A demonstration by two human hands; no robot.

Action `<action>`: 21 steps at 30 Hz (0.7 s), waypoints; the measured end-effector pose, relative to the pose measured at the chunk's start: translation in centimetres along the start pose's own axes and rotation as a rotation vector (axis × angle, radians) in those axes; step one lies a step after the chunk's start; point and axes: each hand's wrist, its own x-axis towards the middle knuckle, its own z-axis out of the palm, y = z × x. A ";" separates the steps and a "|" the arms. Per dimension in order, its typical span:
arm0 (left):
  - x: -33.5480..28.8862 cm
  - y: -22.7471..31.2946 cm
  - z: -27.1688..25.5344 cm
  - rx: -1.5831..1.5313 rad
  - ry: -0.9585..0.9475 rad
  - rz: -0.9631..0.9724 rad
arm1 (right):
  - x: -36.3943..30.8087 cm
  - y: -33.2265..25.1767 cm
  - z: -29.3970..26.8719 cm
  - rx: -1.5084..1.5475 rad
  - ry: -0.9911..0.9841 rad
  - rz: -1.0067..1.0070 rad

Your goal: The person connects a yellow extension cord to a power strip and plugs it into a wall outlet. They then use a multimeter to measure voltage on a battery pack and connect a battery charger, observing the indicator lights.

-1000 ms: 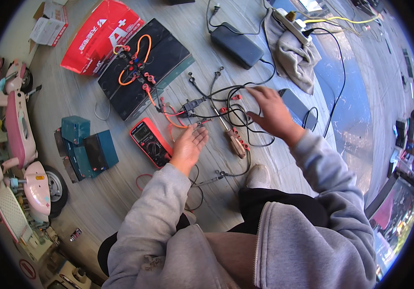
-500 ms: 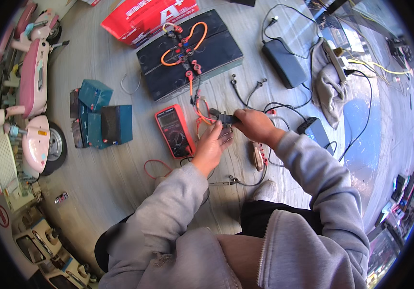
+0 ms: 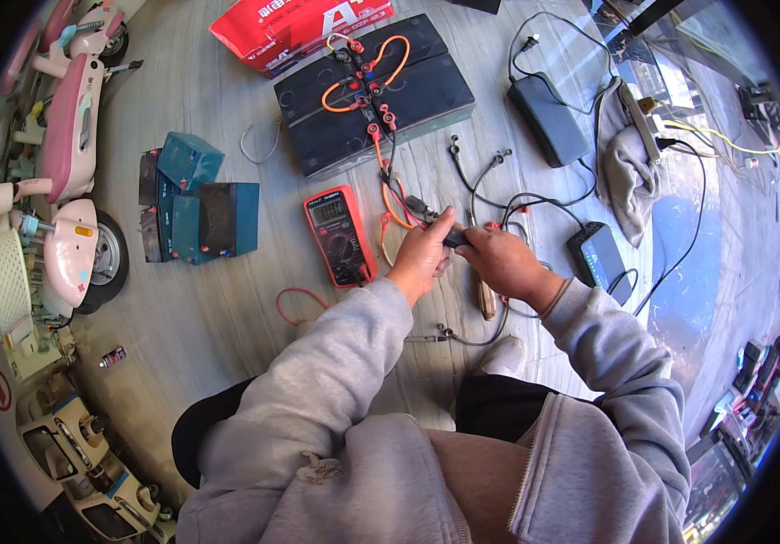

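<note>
Up top, a red carton (image 3: 304, 27) lies just beside two black batteries (image 3: 374, 95) joined by orange jumper leads, and a red multimeter (image 3: 340, 236) sits face-up on the grey floor below them. Over on the left, teal battery blocks (image 3: 195, 199) huddle together near a pink and white scooter (image 3: 68, 181). To the right, a black charger brick (image 3: 549, 118) rests beside a crumpled grey cloth (image 3: 630, 177), with a smaller black adapter (image 3: 600, 258) lower down among loose black cables.
</note>
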 end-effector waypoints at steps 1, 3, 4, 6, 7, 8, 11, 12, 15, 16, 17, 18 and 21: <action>0.0 0.0 0.0 -0.003 0.005 0.006 | 0.0 -0.1 0.1 -0.006 0.013 -0.006; 0.0 -0.3 -0.1 -0.011 0.037 0.027 | 0.1 -0.6 0.3 -0.033 0.025 0.013; 0.1 -0.5 -0.1 -0.015 0.060 0.042 | 0.1 -0.9 0.5 -0.057 0.025 0.040; 0.4 -0.9 0.1 -0.046 0.119 0.078 | 0.0 -1.6 1.0 -0.092 0.051 0.063; 0.6 -1.1 0.2 -0.072 0.154 0.100 | -0.1 -1.9 1.2 -0.105 0.078 0.059; 0.8 -1.3 0.4 -0.099 0.171 0.136 | -0.2 -2.2 1.4 -0.120 0.109 0.077; 1.1 -1.1 0.3 -0.081 0.175 0.172 | -0.4 -2.0 1.4 -0.083 0.099 0.072; 1.2 -0.8 0.1 -0.091 0.124 0.179 | -0.4 -1.7 1.2 -0.043 0.121 0.024; 0.9 -0.1 -0.9 -0.087 -0.054 0.071 | -0.1 -0.1 0.1 0.037 0.108 -0.072; 0.9 0.0 -1.0 -0.104 -0.089 0.091 | 0.0 0.1 -0.1 0.050 0.115 -0.094; 0.7 0.0 -1.1 -0.100 -0.066 0.068 | -0.1 0.0 -0.1 0.076 0.112 -0.091; 0.7 0.0 -1.1 -0.097 -0.079 0.075 | -0.1 -0.1 -0.1 0.064 0.109 -0.061; 1.0 -0.2 -0.8 -0.062 0.030 0.029 | -0.6 -1.6 0.8 -0.003 0.110 0.090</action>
